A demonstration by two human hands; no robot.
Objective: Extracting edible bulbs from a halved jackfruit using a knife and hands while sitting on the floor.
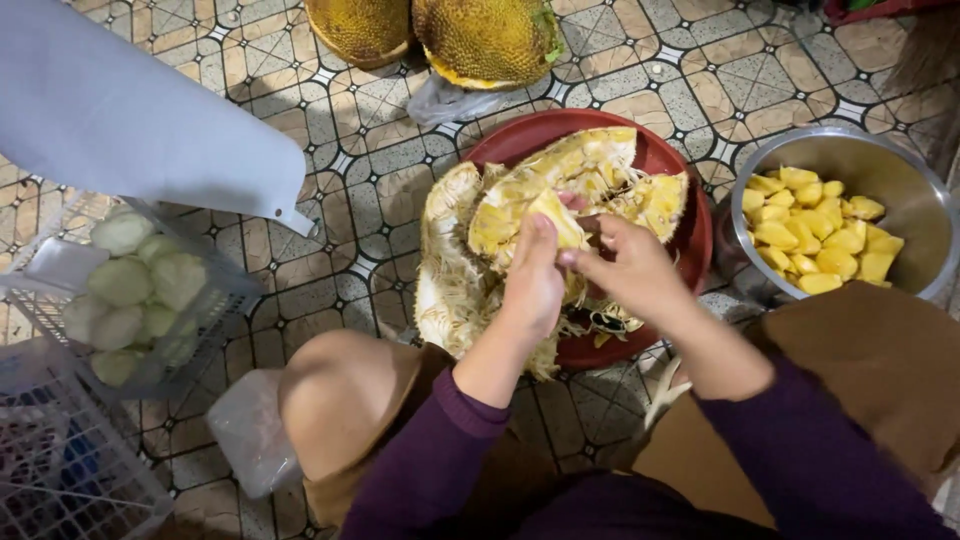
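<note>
Hands of ours over the red tray [672, 160]; left hand [532, 285] and right hand [632, 268] both pinching one yellow pod [558, 218] of the split jackfruit [520, 205]

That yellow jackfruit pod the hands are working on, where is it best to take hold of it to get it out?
Probably by its free upper end: the jackfruit pod stands out of the opened jackfruit piece, its base buried in pale fibres. Come from above and the near side, as the left hand and right hand do, with a fingertip grip on its flat sides.

Dark purple long sleeves, brown trousers, bare hands
</note>
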